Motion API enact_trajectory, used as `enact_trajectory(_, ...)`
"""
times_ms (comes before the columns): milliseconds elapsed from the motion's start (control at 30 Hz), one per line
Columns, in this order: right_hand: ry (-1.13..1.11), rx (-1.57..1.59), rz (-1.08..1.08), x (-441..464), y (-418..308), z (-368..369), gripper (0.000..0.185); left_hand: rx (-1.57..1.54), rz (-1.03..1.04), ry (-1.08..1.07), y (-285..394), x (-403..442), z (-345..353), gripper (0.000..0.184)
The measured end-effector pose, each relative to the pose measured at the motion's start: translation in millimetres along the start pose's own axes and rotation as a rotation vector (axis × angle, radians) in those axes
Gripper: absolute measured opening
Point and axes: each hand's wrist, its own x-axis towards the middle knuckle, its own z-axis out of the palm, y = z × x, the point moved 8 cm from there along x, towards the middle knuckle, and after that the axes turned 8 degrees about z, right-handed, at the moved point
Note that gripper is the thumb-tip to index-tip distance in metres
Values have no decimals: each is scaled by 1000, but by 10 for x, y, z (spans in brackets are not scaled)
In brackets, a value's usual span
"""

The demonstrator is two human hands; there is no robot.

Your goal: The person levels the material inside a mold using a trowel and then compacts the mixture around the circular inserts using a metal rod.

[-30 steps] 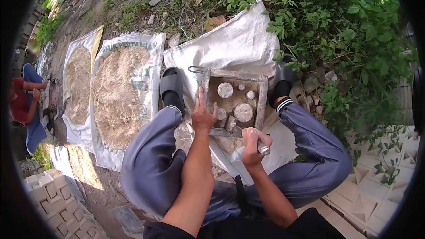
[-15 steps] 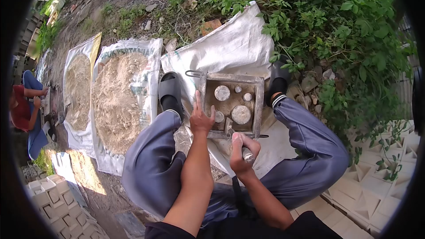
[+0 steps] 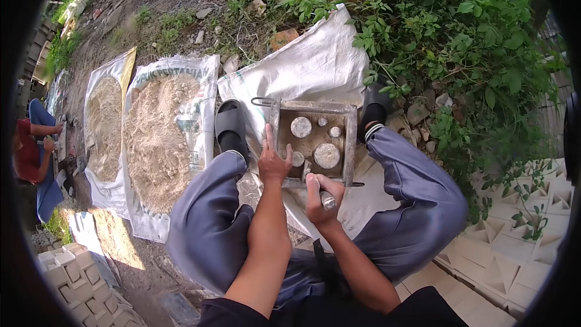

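Note:
A square wooden mould frame [image 3: 350, 145] lies on a white sack between my feet. Within it, several round pale discs of different sizes stand in grey-brown powder, including a large disc [image 3: 327, 155] and a medium disc [image 3: 301, 126]. My left hand [image 3: 273, 163] rests against the frame's left side, fingers stretched out and thumb over the rim near a smaller disc [image 3: 297, 158]. At the frame's near edge, my right hand [image 3: 321, 206] is closed around a short tool with a thick round handle [image 3: 328, 200]. Its working end is mostly hidden by the fingers.
To the left, one sack [image 3: 160, 145] bears a large heap of pale powder, beside another powder-covered sack [image 3: 104, 127]. A person [image 3: 37, 151] sits at the far left. Patterned blocks [image 3: 514, 230] stand at the right, below leafy plants [image 3: 460, 24].
My right hand has shifted slightly left and up with the tool, bringing it closer to the frame's near edge. The left hand stays at the frame's side. The view has shifted slightly.

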Motion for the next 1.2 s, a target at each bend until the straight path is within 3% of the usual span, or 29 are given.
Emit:
enact_trajectory(400,-192,-58,-271,-124,-195,147,25,-27,31,47,15,16,-23,83)
enact_trajectory(533,-70,2,-8,-3,150,-117,29,-21,52,48,12,-18,-12,84)
enact_trajectory(733,-120,-42,58,17,-13,-237,26,-22,15,22,-13,8,-17,85)
enact_trajectory(867,-129,-65,-140,18,73,-197,27,-63,22,33,-6,3,-7,85)
enact_trajectory(933,39,-61,-44,7,-17,-289,29,-53,47,62,3,13,-22,86)
enact_trajectory(967,-5,6,126,18,55,-367,32,-41,39,48,2,27,-16,86)
enact_trajectory(1067,21,96,60,-14,521,-446,29,-5,20,19,2,-11,-9,86)
enact_trajectory(1200,-28,13,191,53,176,-331,31,-41,39,47,40,29,-15,86)
